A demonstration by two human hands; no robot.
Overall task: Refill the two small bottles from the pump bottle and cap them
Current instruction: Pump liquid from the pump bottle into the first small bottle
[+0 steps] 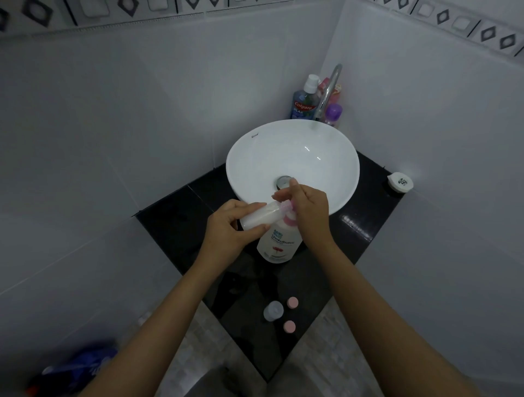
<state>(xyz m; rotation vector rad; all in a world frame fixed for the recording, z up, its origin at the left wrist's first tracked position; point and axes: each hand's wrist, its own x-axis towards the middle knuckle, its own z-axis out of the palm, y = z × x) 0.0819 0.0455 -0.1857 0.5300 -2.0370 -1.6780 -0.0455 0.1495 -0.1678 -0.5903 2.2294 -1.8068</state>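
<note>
On the black desk (360, 226) in a tiled bathroom corner, the Shokubutsu pump bottle (279, 243) stands upright just in front of the white basin (255, 158), touching or nearly touching its near rim. The left hand (229, 226) grasps a small translucent bottle (262, 216), its fingers (249, 208) wrapped along the body, and holds it tilted almost on its side with the mouth turned right toward the pink pump head (374, 0).

WaitOn the black desk (360, 226) in a tiled bathroom corner, the Shokubutsu pump bottle (279, 243) stands upright just in front of the white basin (255, 158), at its near rim. The left hand (229, 226) grasps a small translucent bottle (262, 216), fingers (249, 208) closed around its body. It holds the bottle tilted almost on its side, with the mouth turned right toward the pink pump head (289, 218). The right hand (309, 207) rests on top of the pump, its fingers curled down over the head and two of them stretched left above the small bottle's mouth. Whether liquid is passing cannot be told, as the hands hide the nozzle. Near the front edge of the desk, well apart from the hands, the second small bottle (273, 310) stands upright and open. Two round pink caps (292, 302) lie just beside it, one to its right and one nearer the edge. At the far corner behind the basin, a Colgate Plax mouthwash bottle (304, 102) and a purple-capped bottle (334, 113) stand on either side of the curved chrome faucet (329, 90). A small white round container (400, 182) sits on the far right of the desk, against the wall.
</note>
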